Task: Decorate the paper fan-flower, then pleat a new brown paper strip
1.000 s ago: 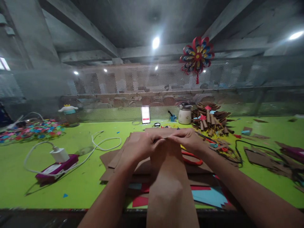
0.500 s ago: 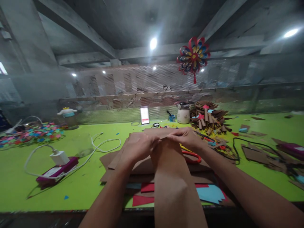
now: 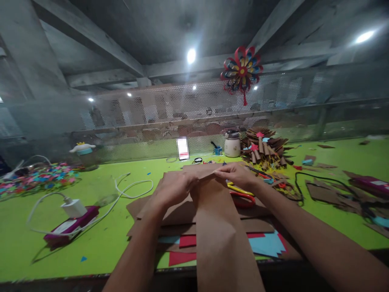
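A long strip of brown kraft paper runs from the table edge nearest me up to both hands, its far end folded over. My left hand is closed on the left corner of that fold. At the right corner, my right hand pinches the edge between thumb and fingers. Under the strip lies a stack of brown paper sheets. Scissors with red handles rest on the stack, partly hidden by the strip. Red paper and light blue paper stick out below.
A white charger sits in a purple power strip at left, its cable looping over the green table. Colourful paper stars lie farther left. Behind stand a phone, a white bottle and a heap of rolled brown paper.
My hands have moved slightly apart along the folded end, showing more of the fold between them. The whole view has shifted a little.
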The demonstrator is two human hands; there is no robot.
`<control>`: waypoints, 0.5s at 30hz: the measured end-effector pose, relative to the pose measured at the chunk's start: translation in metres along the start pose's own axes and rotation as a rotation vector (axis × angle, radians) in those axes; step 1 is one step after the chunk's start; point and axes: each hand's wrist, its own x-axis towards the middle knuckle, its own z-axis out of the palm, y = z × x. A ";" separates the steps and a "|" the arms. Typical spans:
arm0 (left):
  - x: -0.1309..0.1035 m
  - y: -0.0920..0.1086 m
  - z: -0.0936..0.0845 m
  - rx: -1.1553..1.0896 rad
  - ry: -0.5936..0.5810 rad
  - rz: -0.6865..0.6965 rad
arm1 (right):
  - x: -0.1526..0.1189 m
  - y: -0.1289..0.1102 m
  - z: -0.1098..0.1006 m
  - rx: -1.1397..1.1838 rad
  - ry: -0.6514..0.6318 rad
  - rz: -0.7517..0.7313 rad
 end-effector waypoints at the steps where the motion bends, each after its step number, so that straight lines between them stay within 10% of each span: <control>1: 0.000 0.000 0.000 0.050 -0.006 0.025 | 0.000 0.000 0.000 0.004 -0.014 0.001; 15: 0.003 -0.006 -0.007 0.063 0.030 -0.096 | 0.002 0.010 -0.002 0.291 -0.040 0.092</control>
